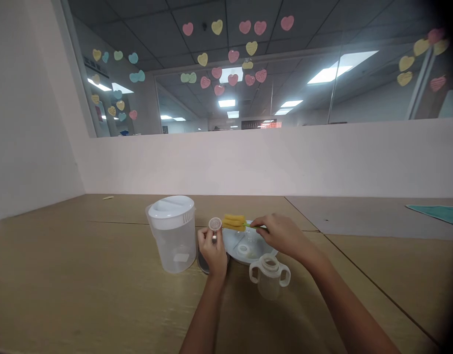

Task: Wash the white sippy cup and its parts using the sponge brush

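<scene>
My left hand (213, 253) pinches a small round whitish bottle part (215, 224), its disc-like face turned toward me. The green handle of a yellow sponge brush (234, 222) is gripped in my right hand (281, 233). The brush's sponge head points left, close beside the small part; whether they touch I cannot tell. Below the brush sits a pale divided plate (231, 241) with a white ring (244, 250) in it. A clear baby bottle with two white handles (269, 282) stands open-topped in front of the plate.
A translucent lidded pitcher (176, 241) stands left of my hands. Behind my left wrist lies a dark round object (203, 263), partly hidden. A teal cloth (440, 213) is at the far right. The wall (248, 164) borders the table's back edge.
</scene>
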